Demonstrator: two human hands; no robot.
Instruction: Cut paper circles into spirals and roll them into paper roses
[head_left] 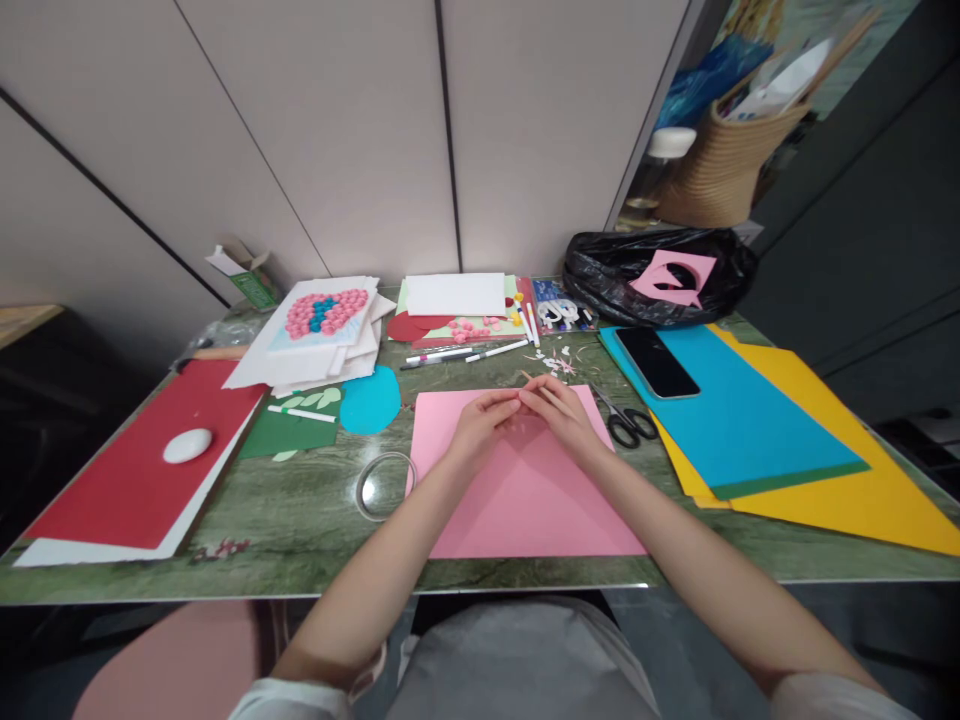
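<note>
My left hand (480,428) and my right hand (561,415) meet fingertip to fingertip above a pink paper sheet (525,500). Both are closed in a pinch; whatever small piece sits between the fingertips is hidden. A thin, wood-coloured stick (556,402) runs through the fingers of my right hand, partly covered by them. Black-handled scissors (634,428) lie right of the sheet, close to my right wrist. By the sheet's left edge rests a roll of tape (361,490). Paper scraps (556,362) are scattered just beyond my right hand.
Left are red paper (112,460) with a white oval object (187,445), a blue paper piece (370,400) and a pink-and-blue heart picture (326,315). Pens (442,355) lie behind. A phone (658,362) rests on blue sheets (750,420), near a black bag (600,280).
</note>
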